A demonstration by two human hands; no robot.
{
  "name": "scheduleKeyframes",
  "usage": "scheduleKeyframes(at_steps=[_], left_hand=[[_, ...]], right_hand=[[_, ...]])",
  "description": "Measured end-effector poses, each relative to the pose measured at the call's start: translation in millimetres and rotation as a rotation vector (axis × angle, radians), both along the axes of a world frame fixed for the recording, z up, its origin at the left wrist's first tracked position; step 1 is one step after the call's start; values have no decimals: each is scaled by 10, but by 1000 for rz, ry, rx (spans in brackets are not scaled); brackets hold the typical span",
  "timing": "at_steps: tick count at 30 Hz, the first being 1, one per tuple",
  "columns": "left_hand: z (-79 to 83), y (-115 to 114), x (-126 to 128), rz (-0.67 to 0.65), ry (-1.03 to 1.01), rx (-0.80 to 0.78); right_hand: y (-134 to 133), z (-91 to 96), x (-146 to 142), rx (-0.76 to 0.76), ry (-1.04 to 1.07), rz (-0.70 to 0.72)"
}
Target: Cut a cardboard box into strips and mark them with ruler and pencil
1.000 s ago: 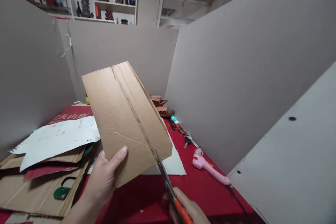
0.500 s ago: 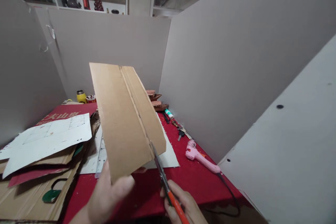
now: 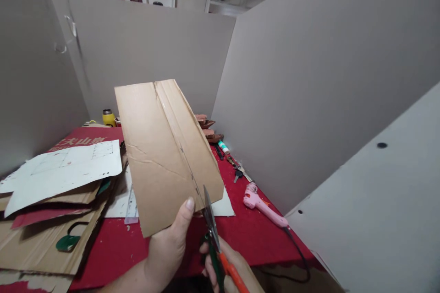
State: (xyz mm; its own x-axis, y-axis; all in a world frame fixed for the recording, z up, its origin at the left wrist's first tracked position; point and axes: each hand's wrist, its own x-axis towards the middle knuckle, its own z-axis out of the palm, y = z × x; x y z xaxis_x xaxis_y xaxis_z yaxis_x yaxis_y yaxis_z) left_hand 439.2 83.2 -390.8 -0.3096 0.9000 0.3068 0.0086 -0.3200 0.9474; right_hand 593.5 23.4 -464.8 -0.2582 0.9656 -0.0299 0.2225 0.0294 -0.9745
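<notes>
A tan piece of cardboard [image 3: 151,160] with a lengthwise crease is raised above the table. My left hand [image 3: 168,247] grips its near edge, thumb on top and fingers hidden underneath. In my right hand [image 3: 230,265] is a pair of scissors [image 3: 213,238] with one orange and one green handle. Its blades are parted at the cardboard's near edge, close to the crease; one blade lies over the face. Short dark marks run along the crease near the blades.
Stacked cardboard [image 3: 44,256] with a marked white sheet [image 3: 65,165] on top lies at left. A pink glue gun [image 3: 264,208] with a black cord, keys [image 3: 238,175] and a small bottle [image 3: 223,147] lie at right. Grey panels [image 3: 295,64] enclose the red-covered table [image 3: 110,256].
My left hand has shifted right along the cardboard's near edge and closed its thumb onto it. The scissors' handles and blades have spread apart. The cardboard has tilted slightly.
</notes>
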Motion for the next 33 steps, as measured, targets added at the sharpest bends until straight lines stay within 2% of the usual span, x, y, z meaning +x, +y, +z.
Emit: scheduleKeyframes(at_steps=[3,7,12,17,24,26,29,33], left_hand=[[-12,-20,8,8,2,-19],[19,-37,-18,-76,-13,-107],[15,-39,-47,-88,-115,-133],[4,-37,-59,-135,-144,-134],[24,-25,-84,-143,-56,-125],[30,-19,-86,-143,-71,-127],[33,-15,-87,-167,-73,-143],[12,-12,-92,-181,-63,-136]], right_hand=[[16,-38,10,-29,7,5],[16,-99,14,-23,-15,-31],[5,-193,-50,4,110,-32],[36,-297,-103,-119,171,-85],[17,-138,-21,-86,139,6],[18,-150,-1,-112,104,12],[37,-292,9,-113,83,-34],[46,-517,-5,-99,40,-182]])
